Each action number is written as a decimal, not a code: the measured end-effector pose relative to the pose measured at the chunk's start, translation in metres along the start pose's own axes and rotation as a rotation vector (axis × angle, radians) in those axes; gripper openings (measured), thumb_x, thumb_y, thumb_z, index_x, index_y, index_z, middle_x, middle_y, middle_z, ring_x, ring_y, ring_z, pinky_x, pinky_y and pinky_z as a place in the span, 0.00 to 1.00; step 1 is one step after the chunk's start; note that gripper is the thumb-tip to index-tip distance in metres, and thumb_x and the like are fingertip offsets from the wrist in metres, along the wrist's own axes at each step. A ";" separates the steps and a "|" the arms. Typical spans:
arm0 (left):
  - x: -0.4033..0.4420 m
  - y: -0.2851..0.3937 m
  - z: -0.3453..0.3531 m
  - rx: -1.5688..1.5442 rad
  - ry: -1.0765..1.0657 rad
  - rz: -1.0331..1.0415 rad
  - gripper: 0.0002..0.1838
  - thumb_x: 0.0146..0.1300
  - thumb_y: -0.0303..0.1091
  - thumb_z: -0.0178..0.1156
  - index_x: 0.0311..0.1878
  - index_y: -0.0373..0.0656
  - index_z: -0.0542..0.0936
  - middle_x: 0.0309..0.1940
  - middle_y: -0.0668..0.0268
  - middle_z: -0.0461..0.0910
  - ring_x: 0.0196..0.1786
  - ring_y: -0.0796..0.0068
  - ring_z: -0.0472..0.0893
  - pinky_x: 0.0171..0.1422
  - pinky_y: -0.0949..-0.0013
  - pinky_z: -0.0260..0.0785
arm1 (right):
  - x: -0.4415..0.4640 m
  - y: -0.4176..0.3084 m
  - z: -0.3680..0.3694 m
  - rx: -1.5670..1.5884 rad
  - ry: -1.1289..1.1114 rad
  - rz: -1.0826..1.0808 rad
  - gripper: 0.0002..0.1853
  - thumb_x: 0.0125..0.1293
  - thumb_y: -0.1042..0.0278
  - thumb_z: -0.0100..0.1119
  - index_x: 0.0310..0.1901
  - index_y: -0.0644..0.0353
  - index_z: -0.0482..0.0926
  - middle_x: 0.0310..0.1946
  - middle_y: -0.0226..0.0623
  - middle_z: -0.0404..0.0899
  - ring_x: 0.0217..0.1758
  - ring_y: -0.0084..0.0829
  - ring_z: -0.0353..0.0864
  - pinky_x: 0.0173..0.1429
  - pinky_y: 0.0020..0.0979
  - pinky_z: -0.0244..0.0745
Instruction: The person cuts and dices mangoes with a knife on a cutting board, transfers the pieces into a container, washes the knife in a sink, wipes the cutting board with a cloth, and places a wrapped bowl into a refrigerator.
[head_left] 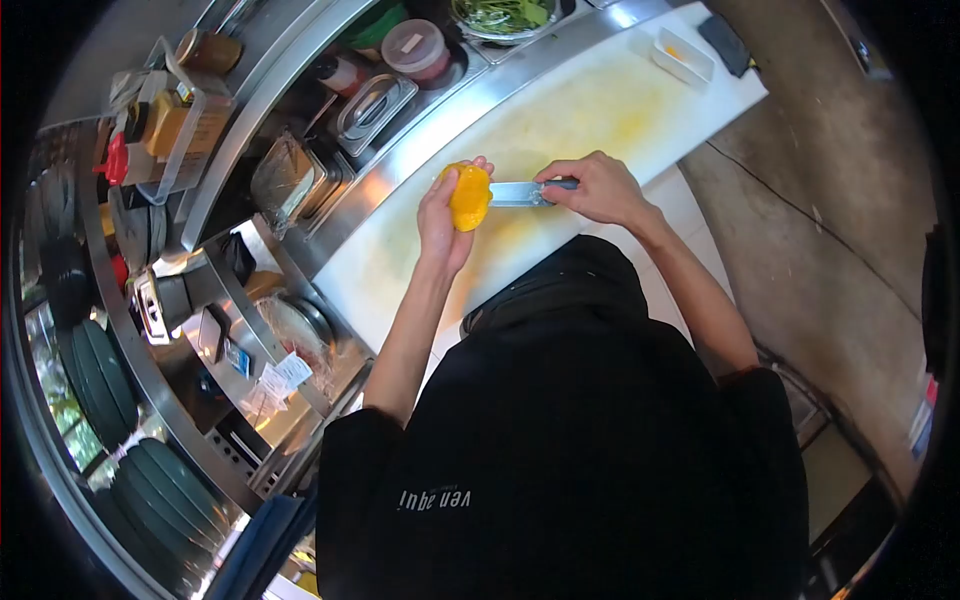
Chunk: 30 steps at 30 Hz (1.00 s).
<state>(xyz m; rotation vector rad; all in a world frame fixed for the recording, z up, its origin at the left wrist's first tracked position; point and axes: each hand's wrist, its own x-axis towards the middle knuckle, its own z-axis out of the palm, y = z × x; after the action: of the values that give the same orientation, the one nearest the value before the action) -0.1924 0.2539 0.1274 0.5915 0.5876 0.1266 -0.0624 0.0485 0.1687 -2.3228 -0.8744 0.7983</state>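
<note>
My left hand [445,215] holds up a glossy yellow piece of fruit [470,197], which looks like a peeled mango half, above the cutting board. In my right hand [600,188] is a knife [515,194] with a broad metal blade and a dark handle. Its blade points left, and the far end meets the edge of the mango or passes behind it; I cannot tell which. Beneath both hands lies the long white cutting board [385,265], stained yellow in places.
At the board's far right end stand a small white tub [683,57] with orange bits and a dark cloth-like item [726,44]. Behind the board are lidded metal containers [376,112], a lidded plastic tub [415,50] and a bowl of greens [505,15]. Dark plates [165,490] fill the left shelves.
</note>
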 end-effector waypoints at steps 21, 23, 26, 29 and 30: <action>0.026 -0.008 0.020 0.110 0.148 -0.010 0.20 0.77 0.38 0.49 0.65 0.36 0.68 0.62 0.50 0.75 0.66 0.55 0.74 0.72 0.57 0.68 | 0.049 0.070 -0.013 0.146 0.006 -0.126 0.11 0.59 0.56 0.67 0.43 0.43 0.88 0.29 0.33 0.86 0.30 0.35 0.84 0.37 0.33 0.78; 0.028 -0.005 0.023 -0.030 0.046 0.016 0.21 0.77 0.38 0.49 0.65 0.35 0.67 0.63 0.49 0.74 0.68 0.54 0.73 0.73 0.56 0.68 | 0.048 0.070 -0.009 0.157 0.052 -0.142 0.11 0.60 0.57 0.67 0.43 0.44 0.88 0.30 0.33 0.86 0.30 0.35 0.85 0.37 0.33 0.78; 0.030 -0.003 0.024 -0.093 0.040 0.016 0.20 0.77 0.37 0.49 0.65 0.34 0.68 0.63 0.48 0.73 0.69 0.53 0.72 0.73 0.55 0.68 | 0.046 0.063 -0.011 0.158 0.127 -0.205 0.11 0.60 0.59 0.68 0.44 0.44 0.88 0.31 0.33 0.87 0.31 0.35 0.85 0.37 0.32 0.78; 0.030 0.001 0.027 -0.131 0.031 -0.011 0.19 0.76 0.36 0.50 0.63 0.34 0.69 0.64 0.48 0.73 0.69 0.53 0.72 0.74 0.54 0.67 | 0.047 0.058 -0.020 0.145 0.136 -0.274 0.10 0.59 0.59 0.68 0.43 0.44 0.88 0.31 0.33 0.87 0.31 0.35 0.85 0.37 0.32 0.79; 0.029 0.002 0.027 -0.130 0.028 -0.009 0.19 0.76 0.36 0.50 0.63 0.34 0.69 0.64 0.48 0.73 0.69 0.53 0.72 0.74 0.54 0.67 | 0.047 0.057 -0.022 0.141 0.119 -0.296 0.10 0.59 0.59 0.68 0.43 0.44 0.88 0.31 0.32 0.87 0.31 0.35 0.85 0.37 0.32 0.79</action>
<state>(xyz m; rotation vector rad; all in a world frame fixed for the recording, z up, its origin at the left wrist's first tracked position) -0.1532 0.2504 0.1319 0.4619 0.6044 0.1632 0.0050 0.0391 0.1310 -2.0341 -1.0422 0.5712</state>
